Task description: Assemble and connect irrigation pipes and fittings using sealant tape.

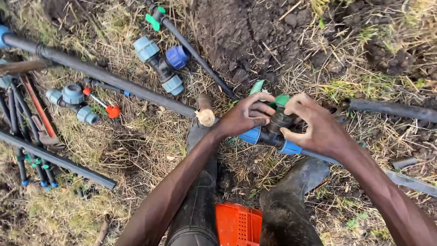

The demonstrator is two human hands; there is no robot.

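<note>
Hands meet at centre frame over a pipe fitting [273, 130] lying on dry grass and dark soil. Left hand [246, 116] curls round the fitting's near side, fingers folded onto the dark threaded neck and thumb beneath: a closed grip on the fitting. Right hand [318, 125] presses in from the other side, fingertips on the same black neck just under a green cap [282, 99], also closed on the fitting. Fitting body is black with blue compression nuts at each end; one blue nut shows under the left hand, another below the right thumb. A grey-blue pipe [405, 178] runs out of it to the lower right across the grass.

A long black pipe [104, 75] crosses from upper left toward the hands, ending near a short wooden stake [205, 111] just beside the left wrist. Above it lies a spare tee fitting [161, 66] with pale blue and deep blue nuts. Further left, a smaller grey-blue tee [70, 100], and beside it a small valve with red handle [107, 107]. A thin black line with green tap [157, 18] lies at top, beside a mound of turned earth [246, 36]. Black rubber boots [291, 200] stand below the hands, with an orange perforated crate [237, 225] between them at bottom edge.
</note>
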